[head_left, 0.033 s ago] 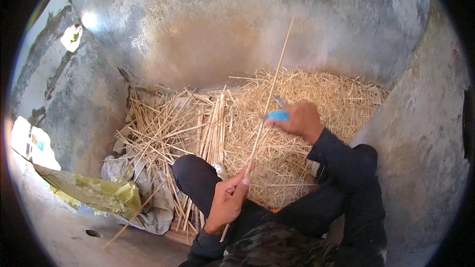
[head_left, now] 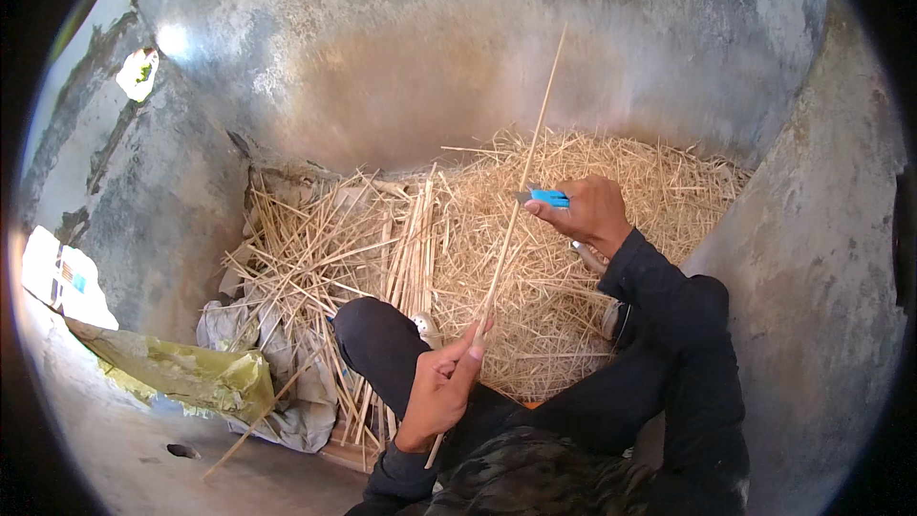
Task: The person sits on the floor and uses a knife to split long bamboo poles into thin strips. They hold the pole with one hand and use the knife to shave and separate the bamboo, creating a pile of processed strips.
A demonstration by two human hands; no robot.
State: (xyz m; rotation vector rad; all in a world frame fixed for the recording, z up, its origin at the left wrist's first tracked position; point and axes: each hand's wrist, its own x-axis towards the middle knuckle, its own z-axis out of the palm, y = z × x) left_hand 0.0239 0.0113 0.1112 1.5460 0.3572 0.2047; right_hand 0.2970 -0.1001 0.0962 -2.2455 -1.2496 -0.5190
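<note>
A long, thin pale cane-like stick point(head_left: 507, 247) slants up from my lap toward the far wall, narrowing to a point. My left hand point(head_left: 442, 390) is closed around its lower part, thumb along the top. In my right hand point(head_left: 590, 213) is a blue-handled tool point(head_left: 548, 198), gripped with fingers curled round it. Its dark metal tip lies at the stick, about midway up; whether it touches the stick I cannot tell. My fist hides much of the tool, so its exact kind is unclear. A pale curved piece point(head_left: 586, 256) shows just below the fist.
Fine straw-like shavings point(head_left: 659, 196) are heaped ahead and right. Longer loose sticks point(head_left: 310, 239) and flat strips point(head_left: 413, 244) lie left. Yellow-green sheeting point(head_left: 205, 373) and a grey crumpled cloth point(head_left: 310, 420) are at the lower left. Concrete walls point(head_left: 458, 57) surround me.
My right hand with the blue tool has moved slightly up and right, and the tool has turned in view. My left hand stays in place; the stick's far end has shifted slightly.
</note>
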